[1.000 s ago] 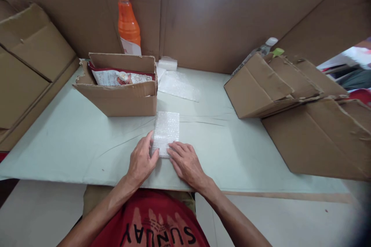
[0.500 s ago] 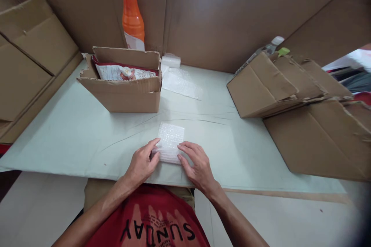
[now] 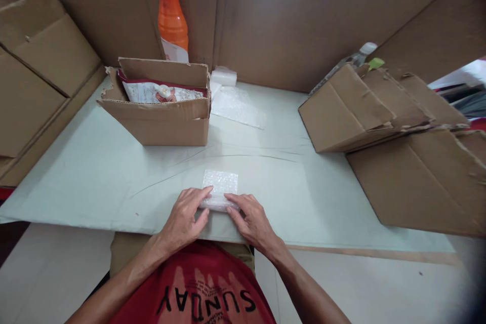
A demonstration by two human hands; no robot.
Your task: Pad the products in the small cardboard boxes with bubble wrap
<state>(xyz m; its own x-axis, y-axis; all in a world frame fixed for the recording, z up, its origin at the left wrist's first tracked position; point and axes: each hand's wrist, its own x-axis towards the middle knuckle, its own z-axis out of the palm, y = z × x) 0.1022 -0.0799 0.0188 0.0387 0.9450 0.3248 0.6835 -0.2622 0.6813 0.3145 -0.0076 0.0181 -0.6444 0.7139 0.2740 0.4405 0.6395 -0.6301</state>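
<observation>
A small sheet of bubble wrap (image 3: 220, 182) lies flat on the pale green table covering near its front edge. Its near part is folded over into a thick roll between my hands. My left hand (image 3: 187, 213) grips the roll's left end between thumb and fingers. At the right end, my right hand (image 3: 252, 217) pinches it the same way. Whether anything is wrapped inside, I cannot tell.
An open cardboard box (image 3: 170, 124) holding a printed packet stands back left, an orange bottle (image 3: 172, 20) behind it. More bubble wrap (image 3: 239, 106) lies beside the box. Further cardboard boxes (image 3: 417, 177) stand at right, with a clear bottle (image 3: 360, 55) behind.
The near part of the bubble wrap has been rolled further, so less of the flat sheet shows. My right hand has shifted slightly left.
</observation>
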